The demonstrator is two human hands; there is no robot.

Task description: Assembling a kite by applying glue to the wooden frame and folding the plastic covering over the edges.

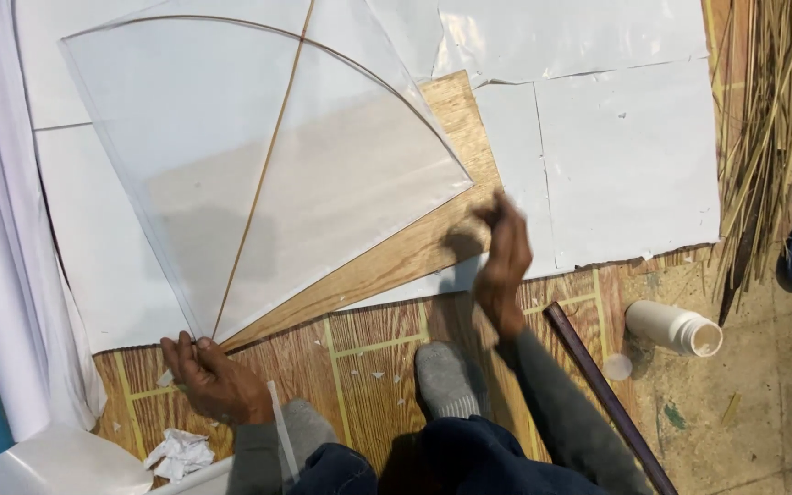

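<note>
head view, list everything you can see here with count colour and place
kite: one, clear film on thin tan sticks, upper left of the floor
paper sheets: several, white, under and right of the kite
wooden board: one, light brown, under the kite's lower edge
bottle: one, white, open, on its side at right
cap: one, white, left of the bottle
dark rod: one, brown, slanting at lower right
dry sticks: a bundle, straw coloured, upper right
crumpled paper: one, white, lower left
left hand: one, pinching the kite's bottom tip
right hand: one, blurred, beside the kite's right corner
</note>
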